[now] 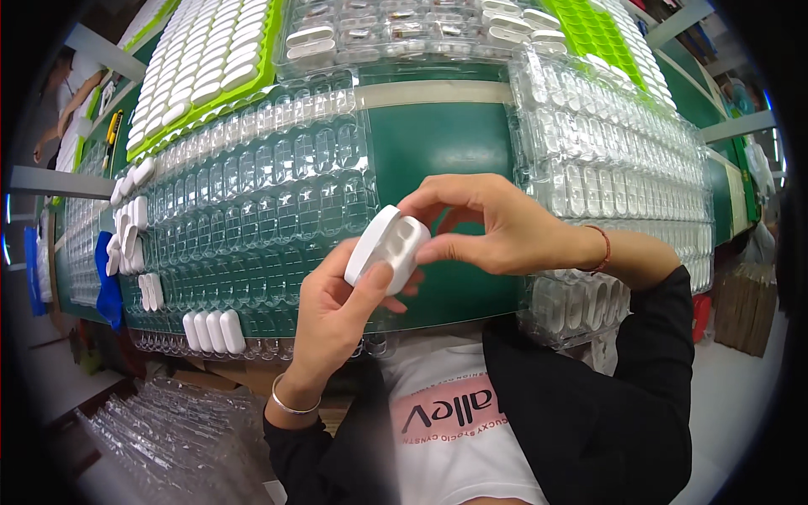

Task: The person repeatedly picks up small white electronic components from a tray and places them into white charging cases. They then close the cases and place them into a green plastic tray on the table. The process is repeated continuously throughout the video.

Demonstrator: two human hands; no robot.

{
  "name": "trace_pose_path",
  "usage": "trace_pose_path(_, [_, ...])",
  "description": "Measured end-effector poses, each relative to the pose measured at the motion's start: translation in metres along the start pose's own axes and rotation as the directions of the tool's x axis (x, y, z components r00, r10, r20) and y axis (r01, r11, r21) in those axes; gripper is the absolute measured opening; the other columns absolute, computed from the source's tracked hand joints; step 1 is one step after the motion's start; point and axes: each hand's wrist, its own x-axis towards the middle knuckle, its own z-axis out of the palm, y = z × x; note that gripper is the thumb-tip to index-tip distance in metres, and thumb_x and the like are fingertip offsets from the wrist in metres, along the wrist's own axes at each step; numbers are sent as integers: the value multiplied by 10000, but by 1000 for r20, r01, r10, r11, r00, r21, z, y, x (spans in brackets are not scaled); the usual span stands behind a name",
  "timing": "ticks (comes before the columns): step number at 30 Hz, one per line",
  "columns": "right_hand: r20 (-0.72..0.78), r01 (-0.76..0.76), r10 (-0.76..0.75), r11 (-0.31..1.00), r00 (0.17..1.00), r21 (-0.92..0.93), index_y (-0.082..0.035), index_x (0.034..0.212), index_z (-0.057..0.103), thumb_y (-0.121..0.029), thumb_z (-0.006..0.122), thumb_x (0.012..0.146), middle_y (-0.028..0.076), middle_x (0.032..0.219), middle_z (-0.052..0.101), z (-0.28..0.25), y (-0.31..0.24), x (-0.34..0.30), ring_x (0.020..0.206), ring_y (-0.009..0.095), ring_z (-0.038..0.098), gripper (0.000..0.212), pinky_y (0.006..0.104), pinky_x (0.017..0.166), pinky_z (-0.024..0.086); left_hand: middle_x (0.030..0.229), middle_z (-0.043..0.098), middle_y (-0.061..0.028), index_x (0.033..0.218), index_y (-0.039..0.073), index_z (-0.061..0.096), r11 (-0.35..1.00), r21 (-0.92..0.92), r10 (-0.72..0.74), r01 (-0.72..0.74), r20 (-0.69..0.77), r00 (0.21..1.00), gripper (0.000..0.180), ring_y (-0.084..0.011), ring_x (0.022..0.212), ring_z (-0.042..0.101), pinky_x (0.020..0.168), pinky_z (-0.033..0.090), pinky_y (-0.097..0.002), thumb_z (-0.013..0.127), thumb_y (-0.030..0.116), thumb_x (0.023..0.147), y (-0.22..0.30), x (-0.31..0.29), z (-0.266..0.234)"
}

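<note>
In front of a white shirt (471, 467), an open white case (390, 246) is held over the near part of a green table (446, 147). It is clamped between the left hand's (330, 311) thumb and fingers, while its far side is pinched by the right hand (498, 225) — thumb and fingertips both on it. Four closed cases (214, 332) are lined up to the left. Clear trays (261, 189) are spread on both sides; beyond — green trays (593, 38), one filled with white pieces (202, 50).
</note>
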Motion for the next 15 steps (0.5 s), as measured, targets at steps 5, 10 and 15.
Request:
trace_pose_path(5, [33,-136,133,984,991,114,-4,1114,620,-58,668,918,63,1073,622,-9,0,1,1008,140,606,209,304,863,535,1082,657,-134,1279,-42,539,999,-36,6,-7,-39,999,433,-160,942,653,703,590,-293,519,312,1029,2,3,-3])
trace_pose_path(10, [-21,-34,35,997,999,67,-14,1145,596,-93,688,912,61,1123,599,-14,-4,-2,961,132,613,264,309,808,549,1102,632,-108,1318,-23,509,991,115,67,-68,13,998,410,-136,950,620,730,573,-277,535,263,1025,6,21,5])
trace_pose_path(15, [-20,32,-34,992,999,-119,-22,1155,597,-86,712,885,54,1098,608,-26,2,-4,926,122,619,301,306,789,551,1215,578,-106,1365,-29,428,979,199,17,-44,133,991,435,-145,1093,585,836,568,-313,498,248,1037,20,30,19])
